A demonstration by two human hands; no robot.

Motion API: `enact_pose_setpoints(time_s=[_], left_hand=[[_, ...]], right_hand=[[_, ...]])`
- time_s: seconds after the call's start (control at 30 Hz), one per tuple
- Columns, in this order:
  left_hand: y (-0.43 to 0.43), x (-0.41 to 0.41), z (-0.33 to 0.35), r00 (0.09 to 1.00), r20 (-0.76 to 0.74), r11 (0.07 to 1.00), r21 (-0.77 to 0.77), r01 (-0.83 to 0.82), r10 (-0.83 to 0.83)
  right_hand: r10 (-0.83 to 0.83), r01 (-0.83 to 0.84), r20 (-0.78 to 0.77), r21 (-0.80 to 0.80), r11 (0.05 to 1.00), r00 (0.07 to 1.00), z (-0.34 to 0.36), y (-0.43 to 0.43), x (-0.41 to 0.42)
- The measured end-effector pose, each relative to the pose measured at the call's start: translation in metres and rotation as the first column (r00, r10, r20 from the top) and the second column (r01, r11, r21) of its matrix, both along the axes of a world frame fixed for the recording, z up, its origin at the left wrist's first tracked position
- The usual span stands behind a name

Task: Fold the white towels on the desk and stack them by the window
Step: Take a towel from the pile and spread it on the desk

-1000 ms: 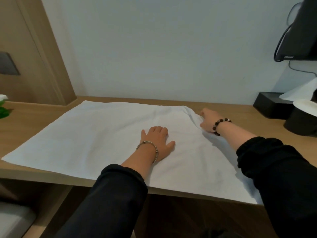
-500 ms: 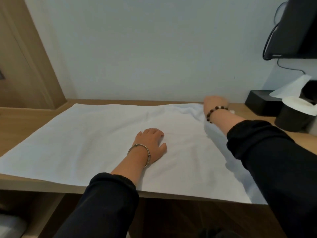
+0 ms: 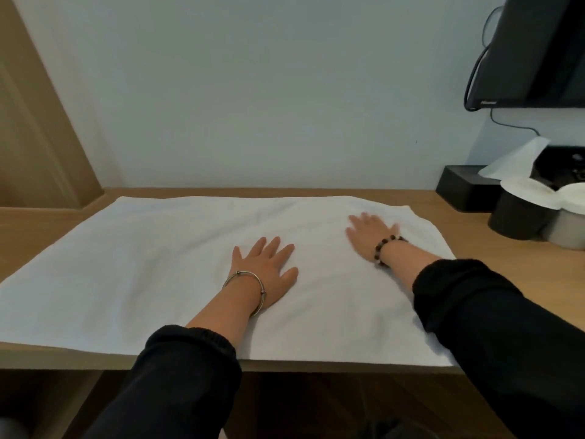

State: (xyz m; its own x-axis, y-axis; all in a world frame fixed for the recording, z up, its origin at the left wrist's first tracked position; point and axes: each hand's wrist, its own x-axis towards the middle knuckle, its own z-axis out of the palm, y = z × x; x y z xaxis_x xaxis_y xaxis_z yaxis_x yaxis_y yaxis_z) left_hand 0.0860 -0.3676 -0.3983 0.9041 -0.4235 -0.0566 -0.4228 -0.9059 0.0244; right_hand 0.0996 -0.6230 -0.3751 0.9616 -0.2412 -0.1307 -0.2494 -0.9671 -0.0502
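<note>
Head view: a large white rectangular cloth towel (image 3: pixel 164 274) lies spread flat across the light wooden surface (image 3: pixel 468 236), reaching its front edge. The left hand (image 3: pixel 266 270) and right hand (image 3: pixel 368 236) press flat on it, fingers straight, gripping nothing.

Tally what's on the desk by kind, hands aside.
White towel: 1
Black box: 1
Paper-covered cups: 2 (dark cup, grey cup)
White tissue: 1
Dark item behind the cups, too hidden to name: 1
Total: 6
</note>
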Motion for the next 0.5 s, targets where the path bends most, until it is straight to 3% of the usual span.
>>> enact_pose_setpoints(time_s=[0.1, 0.17, 0.23, 0.33, 0.4, 0.5], left_hand=[[-0.005, -0.002, 0.001, 0.998, -0.007, 0.998, 0.004, -0.058, 0.058], [-0.011, -0.002, 0.003, 0.994, -0.010, 0.995, 0.004, -0.104, 0.104], [-0.018, -0.002, 0.004, 0.988, -0.023, 0.989, 0.010, -0.150, 0.150], [-0.024, -0.002, 0.002, 0.984, -0.020, 0.984, 0.014, -0.178, 0.178], [-0.025, 0.001, 0.001, 0.989, -0.011, 0.989, 0.010, -0.149, 0.149], [-0.026, 0.003, -0.001, 0.994, -0.009, 0.994, -0.004, -0.112, 0.112]], right_hand=[[-0.342, 0.338, -0.073, -0.061, 0.939, 0.937, 0.016, -0.027, 0.005], [-0.324, 0.325, -0.079, 0.009, 0.946, 0.943, 0.019, -0.014, 0.010], [-0.193, 0.200, -0.077, 0.092, 0.976, 0.978, 0.016, 0.010, 0.014], [-0.033, 0.041, -0.125, 0.060, 0.997, 0.992, 0.003, 0.022, 0.014], [-0.042, 0.045, -0.135, 0.022, 0.999, 0.990, 0.004, 0.005, 0.015], [-0.210, 0.203, -0.141, -0.062, 0.977, 0.967, 0.016, -0.018, 0.016]])
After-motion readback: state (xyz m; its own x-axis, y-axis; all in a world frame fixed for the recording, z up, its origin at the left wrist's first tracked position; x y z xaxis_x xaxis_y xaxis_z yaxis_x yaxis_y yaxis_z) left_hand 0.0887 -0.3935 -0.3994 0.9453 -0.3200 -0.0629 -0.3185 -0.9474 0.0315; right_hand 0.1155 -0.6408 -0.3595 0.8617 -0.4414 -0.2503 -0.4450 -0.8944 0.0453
